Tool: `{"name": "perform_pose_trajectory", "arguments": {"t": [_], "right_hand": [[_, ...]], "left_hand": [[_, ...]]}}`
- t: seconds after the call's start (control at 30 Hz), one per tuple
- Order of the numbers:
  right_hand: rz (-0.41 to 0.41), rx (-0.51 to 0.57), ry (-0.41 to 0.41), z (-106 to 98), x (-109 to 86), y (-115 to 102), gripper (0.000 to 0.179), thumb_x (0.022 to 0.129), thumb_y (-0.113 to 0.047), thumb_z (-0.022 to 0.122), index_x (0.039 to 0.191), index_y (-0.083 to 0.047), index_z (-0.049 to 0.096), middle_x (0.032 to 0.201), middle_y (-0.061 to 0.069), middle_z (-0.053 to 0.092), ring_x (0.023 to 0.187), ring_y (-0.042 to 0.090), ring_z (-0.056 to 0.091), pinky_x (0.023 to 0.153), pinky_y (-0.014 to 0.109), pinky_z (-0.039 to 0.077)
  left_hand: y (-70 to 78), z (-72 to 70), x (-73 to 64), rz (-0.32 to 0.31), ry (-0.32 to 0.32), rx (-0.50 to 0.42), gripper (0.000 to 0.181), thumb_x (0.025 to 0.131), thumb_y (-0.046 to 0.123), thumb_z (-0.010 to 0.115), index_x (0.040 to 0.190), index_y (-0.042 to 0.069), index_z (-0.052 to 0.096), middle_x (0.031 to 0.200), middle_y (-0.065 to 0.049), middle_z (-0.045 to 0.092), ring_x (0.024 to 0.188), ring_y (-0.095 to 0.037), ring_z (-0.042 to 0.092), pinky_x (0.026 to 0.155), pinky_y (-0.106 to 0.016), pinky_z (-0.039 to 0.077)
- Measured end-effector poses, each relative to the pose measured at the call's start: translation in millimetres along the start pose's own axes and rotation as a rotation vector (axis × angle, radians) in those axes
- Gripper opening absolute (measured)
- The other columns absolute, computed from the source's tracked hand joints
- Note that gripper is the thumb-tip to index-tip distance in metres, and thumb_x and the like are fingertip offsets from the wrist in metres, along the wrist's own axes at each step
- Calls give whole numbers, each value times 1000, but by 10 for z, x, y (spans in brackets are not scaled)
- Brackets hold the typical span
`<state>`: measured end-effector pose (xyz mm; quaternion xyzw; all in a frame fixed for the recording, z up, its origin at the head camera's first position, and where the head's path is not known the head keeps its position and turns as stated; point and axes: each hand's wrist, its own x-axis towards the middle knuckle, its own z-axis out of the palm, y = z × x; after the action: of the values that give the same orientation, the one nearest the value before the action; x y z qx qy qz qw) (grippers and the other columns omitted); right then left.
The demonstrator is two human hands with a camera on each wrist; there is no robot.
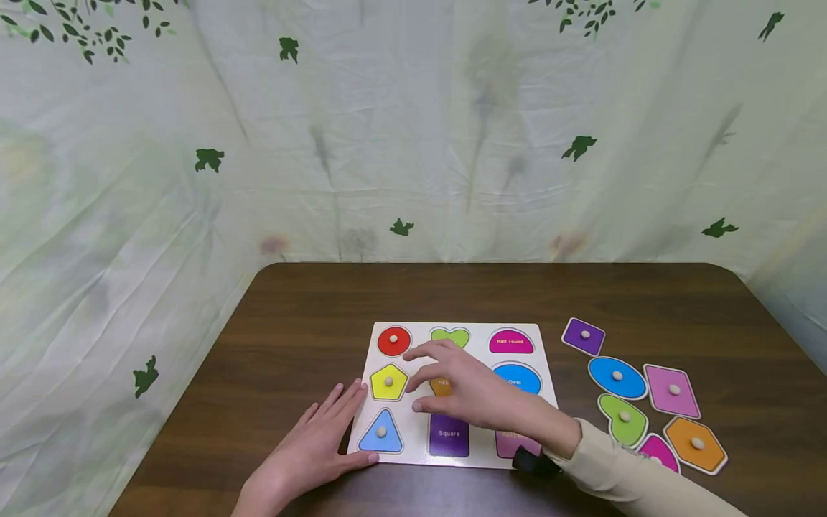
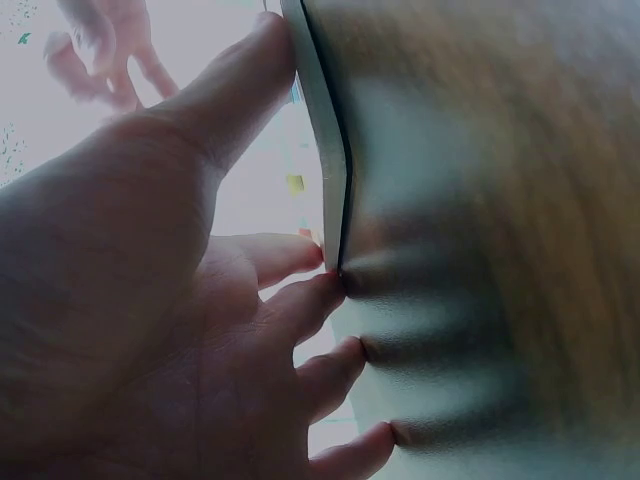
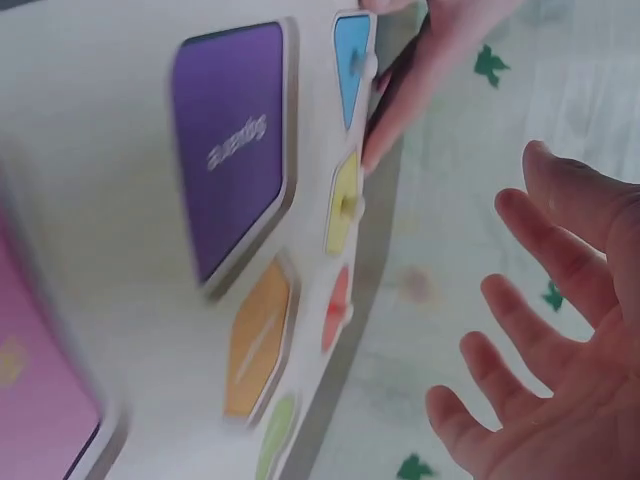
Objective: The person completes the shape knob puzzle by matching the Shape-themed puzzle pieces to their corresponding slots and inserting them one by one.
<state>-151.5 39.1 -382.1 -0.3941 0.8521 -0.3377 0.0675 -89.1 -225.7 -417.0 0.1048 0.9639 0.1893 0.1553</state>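
A white shape-puzzle board lies on the table. Knobbed pieces sit in its left column: a red circle, a yellow pentagon and a blue triangle. My left hand rests at the board's left edge with fingers spread, thumb by the lower corner; fingertips touch the edge in the left wrist view. Above the middle of the board hovers my right hand, fingers loosely bent and holding nothing. It partly hides the orange hexagon recess and the green heart recess. The purple square recess shows in the right wrist view.
Loose knobbed pieces lie right of the board: a purple square, a blue oval, a pink rectangle, a green heart, an orange hexagon and a magenta half round, partly behind the right sleeve.
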Motion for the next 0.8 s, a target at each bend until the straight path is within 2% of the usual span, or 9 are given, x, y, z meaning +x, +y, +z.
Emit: {"name": "perform_pose_trajectory", "arguments": {"t": [0.3, 0.47, 0.67, 0.8], "right_hand": [[99, 53, 93, -189, -394, 235, 22, 83, -25, 81, 106, -25, 76, 138, -3, 53, 131, 21, 41, 99, 49, 45], [162, 21, 133, -267, -548, 323, 23, 83, -26, 81, 106, -26, 76, 137, -8, 53, 130, 22, 43, 99, 48, 46], [148, -42, 181, -364, -694, 411, 26, 82, -24, 82, 107, -24, 75, 135, -5, 54, 128, 23, 45, 95, 47, 50], [142, -46, 218, -457, -790, 469, 26, 81, -23, 82, 106, -25, 75, 133, 0, 56, 127, 26, 46, 92, 49, 51]], "left_hand": [[19, 2, -11, 2, 22, -12, 105, 73, 65, 75, 156, 17, 30, 161, -1, 26, 148, -32, 17, 113, -63, 18], [23, -8, -31, 10, 35, -11, 104, 74, 64, 75, 156, 18, 31, 161, 0, 26, 148, -32, 17, 113, -62, 18], [31, -11, -33, 4, 28, -14, 104, 74, 63, 76, 156, 17, 31, 161, -1, 26, 148, -33, 17, 112, -64, 19], [34, -6, -21, -2, 19, -13, 104, 73, 63, 76, 156, 18, 32, 161, -1, 26, 147, -34, 18, 111, -65, 19]]}}
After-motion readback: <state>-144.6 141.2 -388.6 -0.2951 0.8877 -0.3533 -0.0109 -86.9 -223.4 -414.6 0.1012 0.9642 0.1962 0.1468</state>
